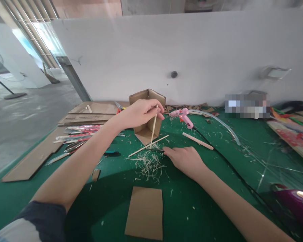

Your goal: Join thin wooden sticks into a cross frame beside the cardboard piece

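My left hand (150, 111) is closed on the upper end of a thin wooden stick (154, 129), which stands slightly tilted with its lower end near the green tabletop. My right hand (185, 159) is closed on a small knife (155, 150); its handle is hidden in my fingers, and the thin dark blade crosses the stick's foot. Another thin stick (138, 151) lies slantwise there. Pale curled shavings (151, 166) are heaped just below the blade. Behind my left hand stands an open folded cardboard box (147, 95).
A pink glue gun (183, 116) and a pale glue stick (198, 140) lie at right, with a black cable running forward. Cardboard strips (32, 156) and wrapped packets (75, 132) cover the left. A flat cardboard piece (145, 213) lies in front. A white wall (204, 50) bounds the back.
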A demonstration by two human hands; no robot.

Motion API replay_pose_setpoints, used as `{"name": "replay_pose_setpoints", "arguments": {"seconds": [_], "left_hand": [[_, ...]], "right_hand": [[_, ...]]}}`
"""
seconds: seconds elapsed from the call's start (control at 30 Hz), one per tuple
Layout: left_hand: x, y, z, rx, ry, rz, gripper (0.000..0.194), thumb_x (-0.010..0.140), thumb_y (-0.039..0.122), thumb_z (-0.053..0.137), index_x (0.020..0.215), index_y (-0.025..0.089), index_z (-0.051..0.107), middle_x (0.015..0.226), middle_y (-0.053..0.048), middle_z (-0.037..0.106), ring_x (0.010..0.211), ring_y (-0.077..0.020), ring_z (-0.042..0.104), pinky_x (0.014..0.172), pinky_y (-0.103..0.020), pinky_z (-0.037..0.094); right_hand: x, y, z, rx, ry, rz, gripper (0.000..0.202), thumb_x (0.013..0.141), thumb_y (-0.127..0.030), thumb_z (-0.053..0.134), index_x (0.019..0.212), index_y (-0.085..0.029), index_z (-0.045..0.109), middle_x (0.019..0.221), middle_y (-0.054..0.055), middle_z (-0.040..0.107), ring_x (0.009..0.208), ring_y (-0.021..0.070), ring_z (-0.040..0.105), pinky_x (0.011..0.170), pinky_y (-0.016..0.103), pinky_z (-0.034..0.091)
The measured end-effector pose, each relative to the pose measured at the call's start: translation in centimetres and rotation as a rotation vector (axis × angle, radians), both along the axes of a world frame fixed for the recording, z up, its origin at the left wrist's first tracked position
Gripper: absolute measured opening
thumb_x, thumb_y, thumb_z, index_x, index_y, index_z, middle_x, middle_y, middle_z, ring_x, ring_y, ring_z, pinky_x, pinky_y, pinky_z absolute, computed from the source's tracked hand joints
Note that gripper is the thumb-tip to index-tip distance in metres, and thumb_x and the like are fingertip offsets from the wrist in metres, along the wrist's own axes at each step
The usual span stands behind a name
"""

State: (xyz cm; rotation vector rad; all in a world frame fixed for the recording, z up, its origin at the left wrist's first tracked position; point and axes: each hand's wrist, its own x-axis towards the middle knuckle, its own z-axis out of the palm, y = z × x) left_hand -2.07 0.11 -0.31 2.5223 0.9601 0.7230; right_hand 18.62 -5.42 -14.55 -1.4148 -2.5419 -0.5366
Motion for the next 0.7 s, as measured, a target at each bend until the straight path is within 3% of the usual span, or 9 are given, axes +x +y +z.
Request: {"name": "replay_pose_setpoints", "arguments": {"seconds": [0.2,0.37,0.57,0.7], "left_hand": [[0.14,-0.07,-0.08,0.024,-0.005,0.013,0.023,0.089,0.019,0.036,0.094,0.016,0.058,0.089,-0.004,0.070,0.065,-0.0102,0.059,0.054,-0.023,0.038],[0.25,-0.09,-0.24,0.043,-0.022,0.038,0.022,0.088,0.018,0.038,0.091,0.016,0.059,0.085,-0.003,0.070,0.067,-0.0107,0.059,0.054,-0.023,0.038],[0.27,-0.03,-0.24,0.043,-0.018,0.044,0.022,0.088,0.019,0.038,0.091,0.016,0.060,0.084,-0.004,0.070,0.060,-0.0098,0.056,0.050,-0.024,0.036],[0.28,-0.04,-0.26,0.056,-0.022,0.049,0.022,0.088,0.018,0.038,0.090,0.016,0.060,0.083,-0.004,0.070,0.061,-0.0098,0.057,0.052,-0.024,0.037]], "right_hand": [[-0.09,-0.13,-0.18,0.108,0.074,-0.041,0.033,0.093,-0.031,0.027,0.112,-0.027,0.055,0.058,0.000,0.060,0.045,0.0060,0.044,0.048,0.026,0.012],[-0.08,-0.25,-0.16,-0.017,0.024,-0.009,0.033,0.094,-0.035,0.027,0.100,-0.027,0.059,0.055,-0.001,0.059,0.044,0.0062,0.045,0.048,0.025,0.011],[-0.26,-0.11,-0.20,0.070,0.101,-0.099,0.035,0.094,-0.033,0.027,0.113,-0.028,0.055,0.061,0.000,0.061,0.047,0.0067,0.046,0.048,0.026,0.012],[-0.43,-0.36,-0.05,-0.053,0.048,-0.062,0.034,0.093,-0.034,0.027,0.100,-0.027,0.059,0.058,-0.001,0.060,0.046,0.0067,0.047,0.048,0.026,0.011]]}}
